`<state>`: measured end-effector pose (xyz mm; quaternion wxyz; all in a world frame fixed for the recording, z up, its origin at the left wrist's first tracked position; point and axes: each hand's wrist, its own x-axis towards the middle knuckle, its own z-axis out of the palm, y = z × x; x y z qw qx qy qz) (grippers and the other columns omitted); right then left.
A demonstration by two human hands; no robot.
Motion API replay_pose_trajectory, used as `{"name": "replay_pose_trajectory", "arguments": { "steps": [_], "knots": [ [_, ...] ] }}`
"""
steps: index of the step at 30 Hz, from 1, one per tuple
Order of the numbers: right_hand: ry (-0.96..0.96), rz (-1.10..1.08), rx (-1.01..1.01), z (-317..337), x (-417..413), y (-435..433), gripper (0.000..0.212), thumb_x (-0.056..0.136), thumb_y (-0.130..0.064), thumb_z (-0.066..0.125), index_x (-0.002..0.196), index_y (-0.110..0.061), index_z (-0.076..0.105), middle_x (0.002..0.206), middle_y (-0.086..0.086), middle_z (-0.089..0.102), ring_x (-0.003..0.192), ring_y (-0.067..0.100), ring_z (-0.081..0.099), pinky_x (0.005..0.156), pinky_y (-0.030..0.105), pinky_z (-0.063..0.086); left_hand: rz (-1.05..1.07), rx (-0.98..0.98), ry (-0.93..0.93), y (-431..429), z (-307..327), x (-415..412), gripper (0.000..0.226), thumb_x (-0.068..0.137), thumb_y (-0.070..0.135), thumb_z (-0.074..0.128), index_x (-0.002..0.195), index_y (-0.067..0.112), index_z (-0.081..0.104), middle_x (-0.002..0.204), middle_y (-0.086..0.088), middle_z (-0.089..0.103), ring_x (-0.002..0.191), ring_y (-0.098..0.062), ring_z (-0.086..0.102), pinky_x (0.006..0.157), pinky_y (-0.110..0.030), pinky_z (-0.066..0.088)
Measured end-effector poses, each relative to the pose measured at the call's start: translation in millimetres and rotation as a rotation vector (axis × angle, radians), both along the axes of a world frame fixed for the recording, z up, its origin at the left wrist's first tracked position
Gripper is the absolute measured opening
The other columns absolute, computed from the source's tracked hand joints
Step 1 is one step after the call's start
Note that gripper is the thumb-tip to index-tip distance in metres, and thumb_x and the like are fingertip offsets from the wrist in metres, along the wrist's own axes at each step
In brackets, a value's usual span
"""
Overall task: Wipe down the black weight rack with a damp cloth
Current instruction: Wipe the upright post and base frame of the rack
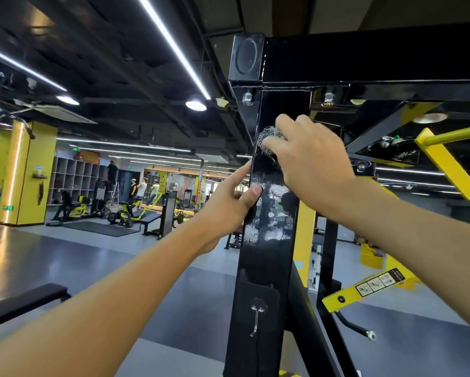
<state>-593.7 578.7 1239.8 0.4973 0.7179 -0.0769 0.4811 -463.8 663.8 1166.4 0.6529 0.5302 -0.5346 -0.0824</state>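
Rack: the black weight rack (pixel 266 257) stands right in front of you; its upright post runs from the bottom of the view up to a black crossbeam (pixel 378 58) near the ceiling.
Post surface: the middle part of the post shows pale wet smears; lower down a small metal hook (pixel 256 317) hangs on it.
Cloth: the cloth (pixel 268 141) is a small bunched piece with a dark and light pattern, pressed on the upper part of the post, just under the two bolts.
Right hand: your right hand (pixel 307 156) is closed around the cloth and pushes it against the post; only a little of the cloth shows past your fingers.
Left hand: your left hand (pixel 229 200) grips the left edge of the post lower down, the thumb flat on the front face and the fingers around the side.
Around: yellow machine arms are at the right; the gym floor with benches and some people is far behind at the left.
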Motion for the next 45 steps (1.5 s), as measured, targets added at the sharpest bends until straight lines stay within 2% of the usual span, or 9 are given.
{"name": "replay_pose_trajectory", "arguments": {
  "steps": [4,8,12,17,22,31,36,40,45],
  "knots": [
    [0.186,0.014,-0.135,-17.7,-1.2,-3.0,0.029,0.078,0.002,0.042,0.09,-0.011,0.065,0.092,0.008,0.053,0.069,0.023,0.04,0.054,0.033,0.026,0.001,0.022,-0.03,1.1,-0.1,-3.0,0.046,0.104,0.031,0.049,0.141,0.056,0.036,0.113,-0.021,0.068,0.094,-0.029,0.052,0.087,-0.062,0.049],
    [-0.018,0.075,0.023,-11.5,-14.4,-8.1,0.038,0.073,0.01,0.063,0.106,-0.01,0.063,0.091,0.007,0.053,0.07,0.024,0.044,0.051,0.031,0.029,0.003,0.011,-0.036,0.1,-1.5,-0.8,0.047,0.105,0.028,0.045,0.137,0.06,0.031,0.093,0.014,0.075,0.093,-0.016,0.066,0.082,-0.043,0.049],
    [0.165,0.031,-0.108,-35.5,-16.9,-11.6,0.029,0.075,0.008,0.047,0.093,-0.007,0.062,0.087,0.009,0.051,0.067,0.024,0.042,0.05,0.032,0.026,-0.014,0.015,-0.041,-1.1,-5.6,-1.0,0.054,0.105,0.028,0.045,0.151,0.049,0.025,0.116,0.009,0.068,0.104,-0.013,0.067,0.082,-0.031,0.058],
    [0.019,0.026,0.035,-29.8,-20.9,-12.0,0.02,0.075,0.01,0.059,0.085,-0.008,0.062,0.087,0.008,0.05,0.066,0.023,0.04,0.048,0.031,0.024,-0.032,0.051,-0.019,1.2,-13.2,-2.2,0.054,0.106,0.029,0.043,0.15,0.052,0.024,0.14,0.002,0.058,0.132,-0.02,0.051,0.108,-0.048,0.043],
    [0.132,0.02,-0.076,-36.5,-18.5,-13.9,0.023,0.077,0.008,0.046,0.083,-0.007,0.062,0.085,0.009,0.05,0.065,0.023,0.04,0.05,0.032,0.026,-0.029,0.049,-0.014,2.4,-12.9,-5.7,0.054,0.105,0.034,0.041,0.151,0.054,0.021,0.145,-0.004,0.053,0.119,-0.021,0.061,0.095,-0.062,0.048],
    [0.264,-0.01,-0.116,-55.6,-8.4,-10.4,0.019,0.094,-0.015,0.044,0.101,-0.004,0.058,0.098,0.011,0.049,0.078,0.026,0.043,0.062,0.036,0.031,0.008,0.092,-0.03,3.5,-19.9,-4.1,0.057,0.106,0.027,0.041,0.154,0.049,0.016,0.145,0.005,0.049,0.138,-0.017,0.044,0.113,-0.051,0.038],
    [0.077,0.037,0.064,-32.7,-6.1,-1.8,0.023,0.079,0.007,0.049,0.093,-0.006,0.061,0.097,0.01,0.052,0.076,0.025,0.042,0.057,0.035,0.035,0.002,0.085,-0.021,4.4,-20.3,-5.5,0.053,0.107,0.025,0.039,0.151,0.051,0.024,0.116,0.014,0.065,0.109,-0.008,0.062,0.101,-0.039,0.049],
    [0.257,0.037,-0.062,-55.5,6.4,0.7,0.029,0.081,0.0,0.039,0.098,-0.005,0.063,0.102,0.012,0.056,0.077,0.026,0.047,0.06,0.034,0.035,0.017,0.099,-0.027,3.0,-26.3,-4.4,0.031,0.105,0.032,0.04,0.127,0.053,0.048,0.117,-0.019,0.062,0.097,-0.027,0.052,0.09,-0.063,0.05],
    [0.13,0.055,0.069,-38.7,3.3,0.2,0.023,0.072,0.001,0.062,0.094,-0.007,0.063,0.097,0.01,0.053,0.074,0.023,0.04,0.058,0.033,0.031,0.01,0.148,-0.006,7.4,-30.3,-7.4,0.053,0.107,0.03,0.038,0.153,0.048,0.019,0.152,0.002,0.044,0.137,-0.019,0.044,0.107,-0.044,0.045]
  ]
}}
